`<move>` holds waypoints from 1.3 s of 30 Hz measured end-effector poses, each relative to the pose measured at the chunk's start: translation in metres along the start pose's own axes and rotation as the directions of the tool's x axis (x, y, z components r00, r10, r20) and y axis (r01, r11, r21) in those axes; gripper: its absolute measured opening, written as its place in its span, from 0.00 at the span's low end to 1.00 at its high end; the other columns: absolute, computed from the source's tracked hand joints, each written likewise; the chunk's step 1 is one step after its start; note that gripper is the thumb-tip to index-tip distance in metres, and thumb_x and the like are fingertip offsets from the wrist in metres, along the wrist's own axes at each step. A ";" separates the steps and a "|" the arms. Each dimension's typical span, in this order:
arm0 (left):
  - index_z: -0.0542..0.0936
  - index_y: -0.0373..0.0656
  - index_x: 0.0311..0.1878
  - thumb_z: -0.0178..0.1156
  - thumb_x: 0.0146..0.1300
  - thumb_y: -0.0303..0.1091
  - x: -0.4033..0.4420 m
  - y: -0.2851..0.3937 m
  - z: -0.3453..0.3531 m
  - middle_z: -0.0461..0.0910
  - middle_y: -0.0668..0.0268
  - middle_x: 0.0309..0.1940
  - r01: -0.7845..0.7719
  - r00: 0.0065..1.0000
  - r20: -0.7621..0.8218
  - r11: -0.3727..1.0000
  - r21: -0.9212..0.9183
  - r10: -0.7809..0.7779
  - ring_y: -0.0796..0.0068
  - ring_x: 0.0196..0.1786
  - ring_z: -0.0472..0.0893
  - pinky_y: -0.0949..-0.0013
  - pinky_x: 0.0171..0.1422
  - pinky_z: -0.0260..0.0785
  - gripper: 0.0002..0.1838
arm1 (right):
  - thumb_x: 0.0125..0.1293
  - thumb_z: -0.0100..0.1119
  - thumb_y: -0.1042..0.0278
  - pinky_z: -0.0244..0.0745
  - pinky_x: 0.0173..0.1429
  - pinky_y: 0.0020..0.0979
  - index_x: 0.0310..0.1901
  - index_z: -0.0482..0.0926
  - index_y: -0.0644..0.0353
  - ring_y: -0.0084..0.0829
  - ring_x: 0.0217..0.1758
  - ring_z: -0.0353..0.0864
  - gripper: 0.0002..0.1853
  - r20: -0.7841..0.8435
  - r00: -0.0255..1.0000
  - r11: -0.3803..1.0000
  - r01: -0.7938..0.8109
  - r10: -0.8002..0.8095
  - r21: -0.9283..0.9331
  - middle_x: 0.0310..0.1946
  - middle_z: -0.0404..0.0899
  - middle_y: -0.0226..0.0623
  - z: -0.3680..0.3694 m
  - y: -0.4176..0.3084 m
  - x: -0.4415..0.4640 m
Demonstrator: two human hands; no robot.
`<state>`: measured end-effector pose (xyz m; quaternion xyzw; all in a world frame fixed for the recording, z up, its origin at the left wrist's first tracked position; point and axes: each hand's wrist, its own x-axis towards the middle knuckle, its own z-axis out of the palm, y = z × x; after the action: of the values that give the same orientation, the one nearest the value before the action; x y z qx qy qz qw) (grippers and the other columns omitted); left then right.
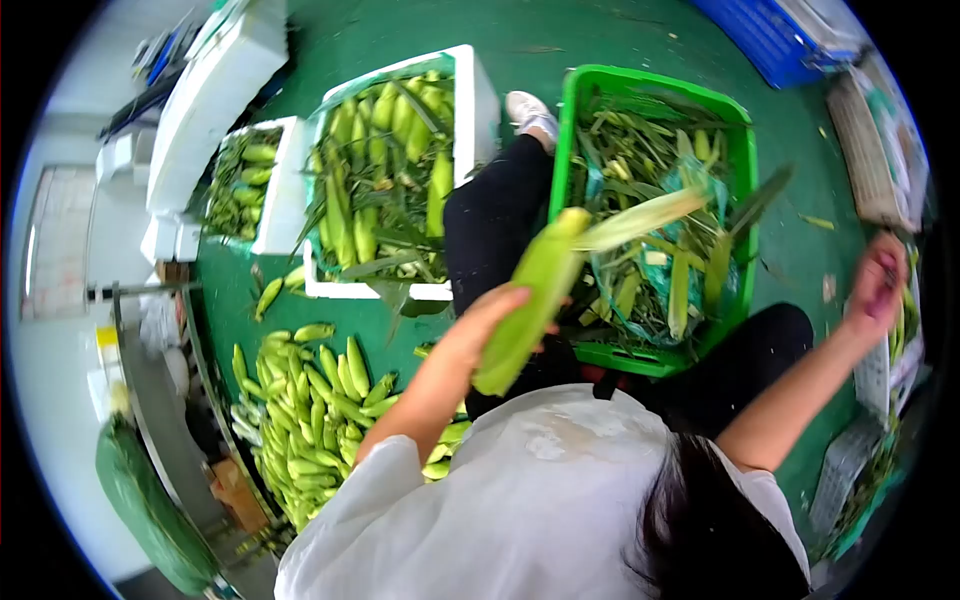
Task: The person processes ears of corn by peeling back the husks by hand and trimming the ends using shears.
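My left hand (492,318) is closed around a green ear of corn (530,305), held tilted above my lap. A pale strip of husk (645,218) hangs from its upper end over the green crate (750,190), which is full of loose husks and leaves. Far out to the right, my right hand (880,285) is raised near the stacked boxes, its fingers curled together. Something small and dark shows at those fingers, too unclear to name.
A white foam box (466,120) of corn stands left of the crate, a smaller foam box (283,190) beyond it. A heap of corn ears (310,420) lies on the green floor (530,40). A metal rack (150,410) is at left, a blue crate (750,40) at upper right.
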<state>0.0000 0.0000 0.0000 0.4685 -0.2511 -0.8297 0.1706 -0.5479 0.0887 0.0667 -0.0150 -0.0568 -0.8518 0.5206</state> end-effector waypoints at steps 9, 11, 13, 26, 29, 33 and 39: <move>0.65 0.43 0.69 0.56 0.70 0.51 -0.086 -0.005 -0.045 0.78 0.56 0.55 -0.405 0.799 -0.481 0.914 0.012 0.360 0.64 0.46 0.81 0.62 0.44 0.77 0.31 | 0.60 0.66 0.70 0.74 0.39 0.33 0.50 0.76 0.58 0.28 0.36 0.77 0.16 -0.111 0.968 -0.606 0.051 0.227 -0.794 0.36 0.80 0.37 -0.055 0.214 -0.080; 0.63 0.43 0.69 0.59 0.69 0.45 -0.077 -0.006 -0.017 0.78 0.54 0.55 -0.454 0.802 -0.427 0.891 0.017 0.417 0.61 0.47 0.82 0.60 0.44 0.79 0.31 | 0.57 0.70 0.66 0.77 0.44 0.35 0.58 0.70 0.60 0.31 0.41 0.80 0.28 -0.336 0.848 -0.558 -0.059 0.410 -0.828 0.41 0.79 0.39 -0.049 0.264 -0.104; 0.61 0.43 0.70 0.61 0.69 0.42 -0.061 -0.010 0.013 0.78 0.53 0.55 -0.492 0.800 -0.348 0.866 0.085 0.489 0.60 0.47 0.82 0.59 0.44 0.80 0.32 | 0.57 0.72 0.62 0.75 0.52 0.33 0.62 0.68 0.64 0.32 0.48 0.78 0.34 -0.386 0.735 -0.213 -0.323 0.558 -0.922 0.47 0.78 0.39 -0.070 0.285 -0.123; 0.66 0.41 0.66 0.72 0.58 0.31 0.013 -0.016 0.110 0.75 0.65 0.56 -0.476 0.878 0.158 0.855 0.206 0.451 0.73 0.60 0.74 0.68 0.66 0.65 0.35 | 0.60 0.72 0.67 0.69 0.35 0.20 0.48 0.77 0.64 0.16 0.30 0.72 0.18 -0.453 0.862 0.001 -0.466 0.228 -0.885 0.31 0.76 0.23 -0.040 0.230 -0.140; 0.66 0.38 0.66 0.72 0.59 0.31 0.006 -0.015 0.104 0.73 0.64 0.58 -0.438 0.899 0.100 0.867 0.239 0.426 0.73 0.61 0.73 0.67 0.67 0.65 0.34 | 0.60 0.70 0.69 0.73 0.45 0.23 0.55 0.75 0.64 0.19 0.38 0.75 0.23 -0.426 0.878 -0.025 -0.431 0.220 -0.902 0.37 0.76 0.26 -0.055 0.245 -0.147; 0.64 0.37 0.66 0.72 0.59 0.31 0.003 -0.028 0.087 0.72 0.62 0.58 -0.540 0.834 0.024 0.804 0.250 0.552 0.73 0.61 0.73 0.67 0.67 0.65 0.36 | 0.61 0.67 0.72 0.72 0.52 0.25 0.58 0.71 0.63 0.20 0.45 0.74 0.24 -0.432 0.825 0.154 -0.510 0.364 -0.846 0.44 0.75 0.28 -0.064 0.255 -0.140; 0.65 0.40 0.67 0.67 0.63 0.37 0.004 -0.026 0.079 0.75 0.61 0.57 -0.462 0.884 -0.009 0.878 0.128 0.467 0.71 0.57 0.77 0.65 0.61 0.71 0.32 | 0.62 0.69 0.65 0.70 0.32 0.23 0.43 0.79 0.65 0.21 0.26 0.75 0.14 -0.522 0.780 0.075 -0.577 0.344 -0.813 0.28 0.78 0.28 -0.067 0.263 -0.130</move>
<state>-0.0714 0.0396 0.0167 0.4204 -0.4029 -0.7384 0.3403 -0.2519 0.0775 0.0110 -0.2595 0.5263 -0.4897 0.6448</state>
